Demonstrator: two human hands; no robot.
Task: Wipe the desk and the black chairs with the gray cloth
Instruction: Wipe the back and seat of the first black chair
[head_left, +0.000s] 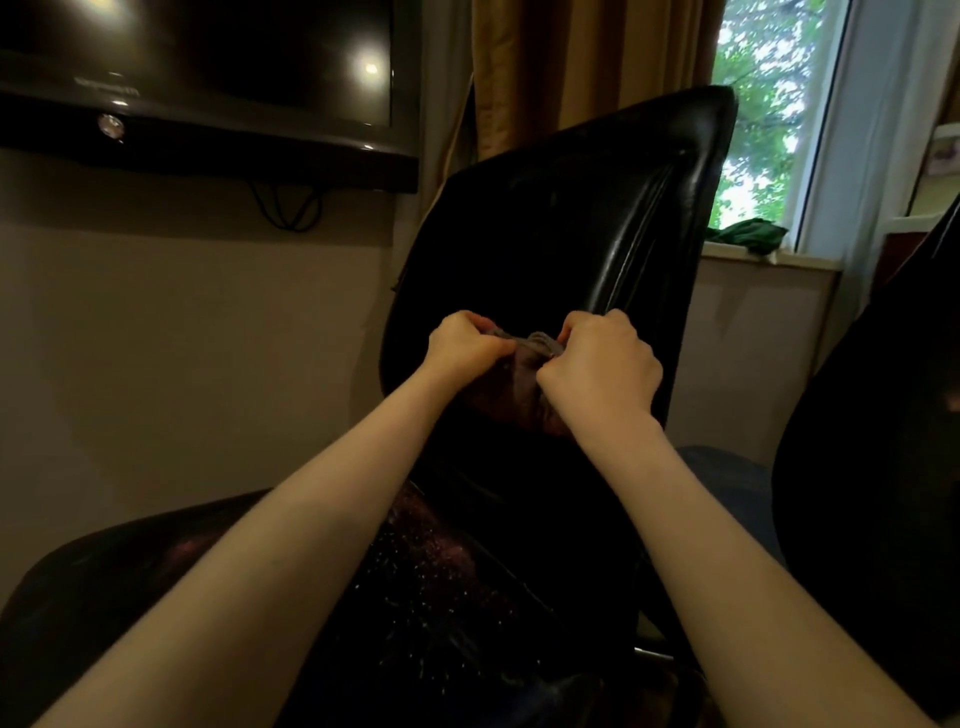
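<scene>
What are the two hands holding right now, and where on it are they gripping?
Both hold the gray cloth, bunched in front of the black chair: the left hand grips its left end, the right hand its right end.

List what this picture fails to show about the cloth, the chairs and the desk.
- Gray cloth: head view, mostly hidden behind the left hand and right hand; fold unclear.
- Second black chair: head view, cut off by the right edge.
- Desk: nowhere in the head view.
- Writing on the television: head view, blurred.
</scene>
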